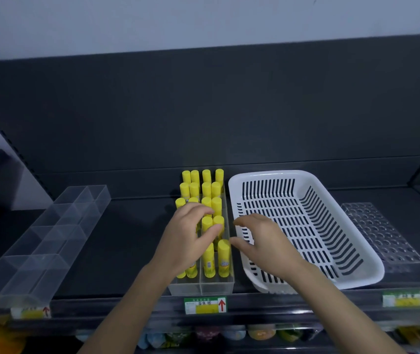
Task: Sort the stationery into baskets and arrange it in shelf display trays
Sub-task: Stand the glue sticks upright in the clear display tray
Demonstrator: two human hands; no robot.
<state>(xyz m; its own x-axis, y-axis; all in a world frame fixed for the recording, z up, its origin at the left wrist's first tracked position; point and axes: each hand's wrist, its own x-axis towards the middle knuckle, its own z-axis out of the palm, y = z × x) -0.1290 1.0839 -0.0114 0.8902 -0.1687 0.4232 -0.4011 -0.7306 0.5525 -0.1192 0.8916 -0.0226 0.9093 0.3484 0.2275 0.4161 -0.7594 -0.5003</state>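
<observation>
Glue sticks [216, 190] are standing packed in the clear tray [216, 286], probably light, stiff and slick, so I'm judging the cap the best hold. My left hand [189, 236] is curling over them, grip unclear; my right hand [262, 241] is hovering relaxed, empty.

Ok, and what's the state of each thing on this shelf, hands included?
Yellow glue sticks: upright, in rows inside the display tray.
Clear acrylic display tray: loaded with sticks.
White slotted plastic basket: empty.
Clear compartment tray: empty.
Clear perforated rack: holes empty.
Left hand: fingers curled over sticks, grip unclear.
Right hand: loosely curled at the basket rim, holding nothing.
</observation>
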